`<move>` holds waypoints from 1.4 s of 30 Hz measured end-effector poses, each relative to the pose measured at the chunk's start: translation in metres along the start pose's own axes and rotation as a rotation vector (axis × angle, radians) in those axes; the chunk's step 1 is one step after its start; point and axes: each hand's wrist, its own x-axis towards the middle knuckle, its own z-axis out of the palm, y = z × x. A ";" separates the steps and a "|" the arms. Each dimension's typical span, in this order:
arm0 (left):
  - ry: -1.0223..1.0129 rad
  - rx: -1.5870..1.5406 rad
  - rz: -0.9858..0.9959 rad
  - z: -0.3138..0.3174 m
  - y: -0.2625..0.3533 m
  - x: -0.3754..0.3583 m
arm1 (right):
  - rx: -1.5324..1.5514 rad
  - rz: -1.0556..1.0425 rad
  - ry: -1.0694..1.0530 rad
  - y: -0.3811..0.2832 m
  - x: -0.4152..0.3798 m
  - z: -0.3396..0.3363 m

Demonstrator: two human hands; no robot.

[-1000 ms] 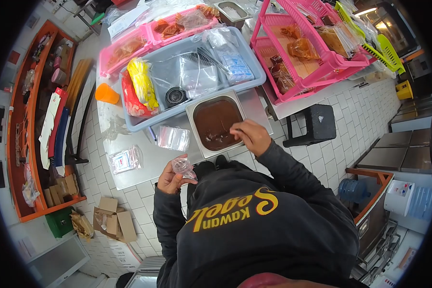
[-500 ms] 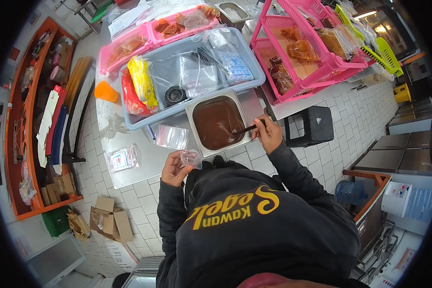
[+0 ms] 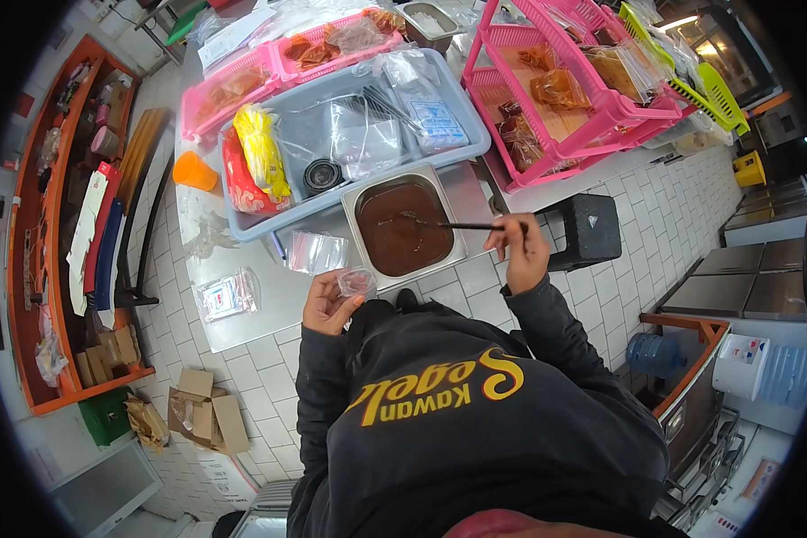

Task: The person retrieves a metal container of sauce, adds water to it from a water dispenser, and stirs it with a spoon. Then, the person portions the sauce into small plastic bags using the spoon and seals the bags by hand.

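My left hand (image 3: pixel 329 302) pinches a small clear plastic bag (image 3: pixel 357 282), its mouth spread into a round opening, close to the near left corner of a square metal pan (image 3: pixel 448 255). Dark brown sauce (image 3: pixel 402 242) fills much of that pan. In my right hand (image 3: pixel 522 251), fingers closed, is a long dark-handled spoon (image 3: pixel 462 226). Its far end dips into the sauce, so the bowl is hidden. To the left of the pan lies a stack of clear zip bags (image 3: pixel 318 254) on the metal table (image 3: pixel 269 309).
A blue-grey tray (image 3: pixel 242 229) behind the pan holds plastic packs and a yellow bundle (image 3: pixel 262 152). An orange cup (image 3: pixel 195 171) stands to its left. Pink baskets (image 3: pixel 547 170) with bagged food rise at right. A black stool (image 3: pixel 592 229) stands beside the table.
My right hand has shifted slightly right and the spoon's dipped end has moved left and farther back in the sauce. My left hand stays nearly still with the bag.
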 end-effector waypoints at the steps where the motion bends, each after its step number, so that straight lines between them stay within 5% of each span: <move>1: 0.011 0.009 -0.006 0.001 0.000 0.000 | -0.152 -0.134 -0.058 -0.008 -0.004 0.003; 5: 0.068 0.075 -0.024 -0.005 -0.007 0.001 | -0.410 -0.434 -0.382 -0.005 -0.010 0.019; 13: 0.141 0.183 -0.023 -0.049 -0.025 0.002 | -0.537 -0.446 -0.205 0.028 0.011 0.047; 17: 0.074 -0.106 -0.067 -0.051 -0.024 0.009 | -0.370 -0.117 0.021 0.061 0.018 0.034; 19: -0.002 -0.248 -0.088 -0.044 -0.023 0.018 | -0.431 0.247 -0.285 0.080 0.026 0.019; 23: -0.171 -0.282 -0.267 -0.025 -0.016 0.042 | -0.510 0.363 -0.465 0.068 0.040 0.018; 24: -0.150 -0.294 -0.293 -0.022 -0.013 0.049 | -0.335 0.171 -0.296 0.131 0.033 0.018; 25: -0.131 -0.306 -0.320 -0.021 -0.010 0.057 | -0.336 0.163 -0.247 0.111 0.031 0.019; 27: -0.225 -0.115 -0.339 -0.031 -0.003 0.066 | -0.272 0.467 -0.371 0.076 0.023 0.019; 29: -0.327 0.114 -0.334 -0.038 -0.002 0.073 | -0.248 0.457 -0.236 0.075 0.004 0.021; 32: -0.446 -0.027 -0.452 -0.025 0.015 0.074 | -0.313 0.464 -0.179 0.086 -0.033 0.009; 33: -0.502 0.239 -0.380 -0.013 0.024 0.072 | -0.330 0.440 -0.143 0.086 -0.047 0.002; 35: -0.493 0.017 -0.603 0.007 0.025 0.072 | -0.239 0.561 -0.051 0.072 -0.079 -0.014; 42: -0.882 -0.066 -0.710 0.129 -0.017 0.058 | -0.035 0.629 0.331 0.037 -0.190 -0.114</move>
